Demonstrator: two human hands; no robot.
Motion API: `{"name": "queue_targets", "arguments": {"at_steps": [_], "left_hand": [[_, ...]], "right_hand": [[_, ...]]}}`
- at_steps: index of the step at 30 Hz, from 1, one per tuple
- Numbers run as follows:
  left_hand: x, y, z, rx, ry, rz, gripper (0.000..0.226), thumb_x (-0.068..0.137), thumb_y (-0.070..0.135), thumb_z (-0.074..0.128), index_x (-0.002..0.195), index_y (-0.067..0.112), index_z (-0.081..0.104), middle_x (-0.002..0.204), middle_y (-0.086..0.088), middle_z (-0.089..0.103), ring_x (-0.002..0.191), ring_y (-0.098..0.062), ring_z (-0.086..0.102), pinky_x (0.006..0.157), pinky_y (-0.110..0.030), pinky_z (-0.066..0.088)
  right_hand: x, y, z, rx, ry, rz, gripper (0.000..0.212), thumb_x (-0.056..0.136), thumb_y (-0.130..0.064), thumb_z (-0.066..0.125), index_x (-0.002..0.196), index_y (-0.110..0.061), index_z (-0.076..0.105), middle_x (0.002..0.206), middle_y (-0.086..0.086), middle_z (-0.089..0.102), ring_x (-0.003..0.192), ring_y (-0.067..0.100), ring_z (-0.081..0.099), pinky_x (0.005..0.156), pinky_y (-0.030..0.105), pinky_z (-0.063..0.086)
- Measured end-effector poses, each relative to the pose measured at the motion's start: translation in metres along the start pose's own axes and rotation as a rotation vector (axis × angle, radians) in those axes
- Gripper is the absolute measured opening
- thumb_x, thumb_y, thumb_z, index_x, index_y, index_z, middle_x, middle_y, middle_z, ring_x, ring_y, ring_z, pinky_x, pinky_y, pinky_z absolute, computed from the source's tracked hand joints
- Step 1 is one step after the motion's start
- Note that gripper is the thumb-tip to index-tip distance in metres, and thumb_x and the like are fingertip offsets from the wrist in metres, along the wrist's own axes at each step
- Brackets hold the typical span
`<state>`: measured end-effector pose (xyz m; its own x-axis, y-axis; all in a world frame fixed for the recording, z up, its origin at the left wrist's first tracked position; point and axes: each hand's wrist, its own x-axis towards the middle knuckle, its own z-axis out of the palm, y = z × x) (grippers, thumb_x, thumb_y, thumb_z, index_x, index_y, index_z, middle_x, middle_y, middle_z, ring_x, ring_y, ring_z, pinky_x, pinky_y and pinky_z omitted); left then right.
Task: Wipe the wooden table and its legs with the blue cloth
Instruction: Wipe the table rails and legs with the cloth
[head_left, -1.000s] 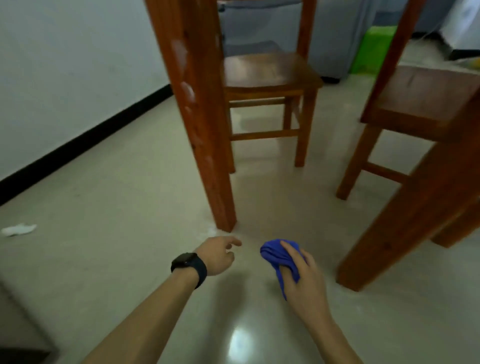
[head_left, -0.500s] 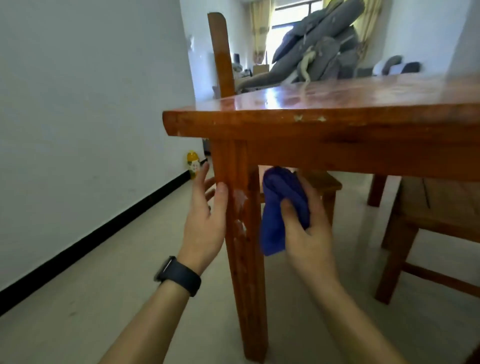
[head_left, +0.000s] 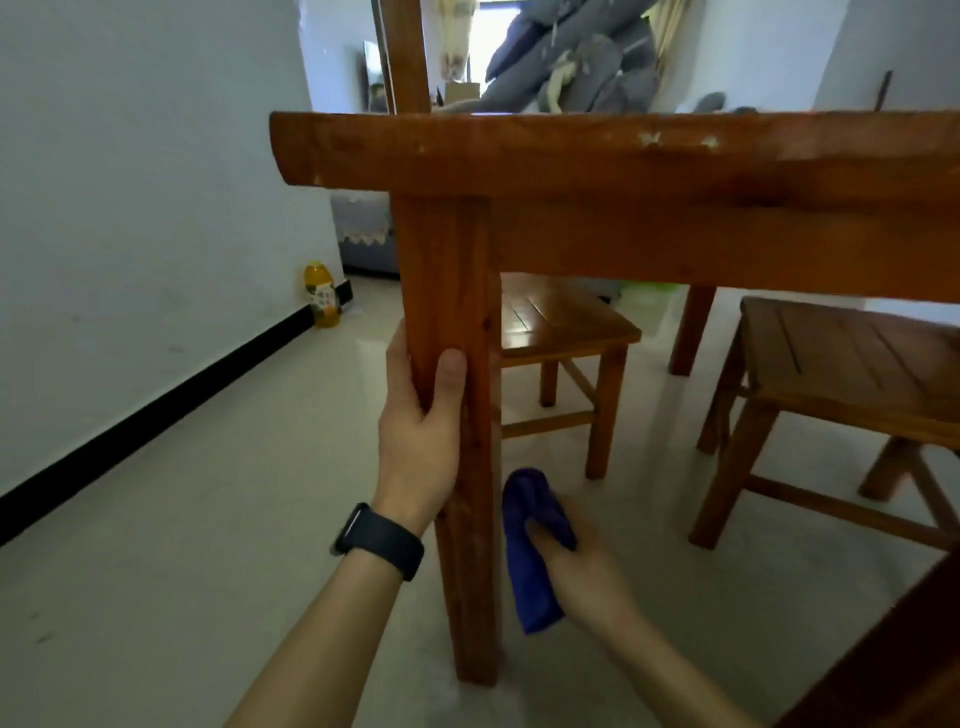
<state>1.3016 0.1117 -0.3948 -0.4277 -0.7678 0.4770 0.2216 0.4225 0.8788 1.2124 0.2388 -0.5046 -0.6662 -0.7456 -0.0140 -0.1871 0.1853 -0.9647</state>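
Note:
The wooden table (head_left: 623, 156) fills the upper half of the head view, seen from low down at its near corner. Its near leg (head_left: 447, 291) runs down the middle to the floor. My left hand (head_left: 421, 436), with a black watch on the wrist, grips this leg at mid-height, thumb across the front face. My right hand (head_left: 582, 566) holds the bunched blue cloth (head_left: 530, 545) against the right side of the leg, low down near the floor.
Two wooden chairs stand under the table: one (head_left: 561, 332) just behind the leg, another (head_left: 841, 374) at the right. A far table leg (head_left: 691, 332) stands between them. A yellow bottle (head_left: 322, 296) sits by the left wall. Pale tiled floor lies at the left.
My right hand has slid the cloth from high on the leg, under the tabletop, down to near the floor. My left hand has closed around the leg. One second ago both hands were at floor level.

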Motion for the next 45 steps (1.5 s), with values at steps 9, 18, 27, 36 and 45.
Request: {"name": "queue_targets", "arguments": {"at_steps": [9,18,27,36,45], "left_hand": [[-0.008,0.018,-0.006,0.166,-0.019,-0.045,0.058,0.099,0.052,0.041,0.152,0.036,0.023,0.143,0.010,0.050,0.124,-0.006,0.055,0.101,-0.032,0.051],[-0.072,-0.006,0.014,0.241,0.081,-0.399,0.049,0.096,0.069,0.023,0.139,0.045,0.033,0.131,0.021,0.043,0.132,-0.013,0.043,0.111,-0.042,0.034],[-0.096,-0.031,0.048,0.150,0.304,-0.486,0.051,0.103,0.056,0.021,0.151,0.036,0.028,0.127,0.023,0.042,0.102,0.006,0.045,0.101,-0.035,0.034],[-0.113,-0.072,0.052,0.081,0.393,-0.445,0.047,0.104,0.054,0.021,0.148,0.041,0.030,0.117,0.038,0.044,0.104,0.019,0.044,0.099,-0.032,0.032],[-0.138,-0.130,0.031,0.037,0.328,-0.609,0.050,0.103,0.058,0.019,0.148,0.045,0.036,0.150,0.018,0.042,0.137,-0.004,0.040,0.118,-0.044,0.025]], "right_hand": [[0.025,-0.130,-0.009,0.216,0.176,-0.500,0.036,0.101,-0.043,0.048,0.136,-0.044,0.042,0.125,-0.022,0.053,0.115,-0.002,0.052,0.096,0.018,0.041],[0.000,0.105,0.045,-0.241,-0.087,0.134,0.035,0.105,-0.034,0.038,0.138,-0.024,0.043,0.115,-0.003,0.058,0.088,0.010,0.060,0.073,0.014,0.045],[0.016,0.061,0.017,0.147,0.087,-0.067,0.042,0.100,-0.024,0.050,0.140,-0.031,0.043,0.119,-0.008,0.060,0.102,0.006,0.062,0.077,0.011,0.045],[-0.009,0.186,0.030,-0.452,-0.423,0.208,0.045,0.093,-0.029,0.053,0.138,-0.027,0.049,0.129,0.009,0.061,0.110,0.029,0.061,0.094,0.034,0.050],[-0.013,0.186,0.077,-0.037,0.147,0.034,0.061,0.102,-0.020,0.046,0.155,-0.033,0.018,0.126,-0.008,0.039,0.100,0.011,0.051,0.088,0.026,0.044]]}}
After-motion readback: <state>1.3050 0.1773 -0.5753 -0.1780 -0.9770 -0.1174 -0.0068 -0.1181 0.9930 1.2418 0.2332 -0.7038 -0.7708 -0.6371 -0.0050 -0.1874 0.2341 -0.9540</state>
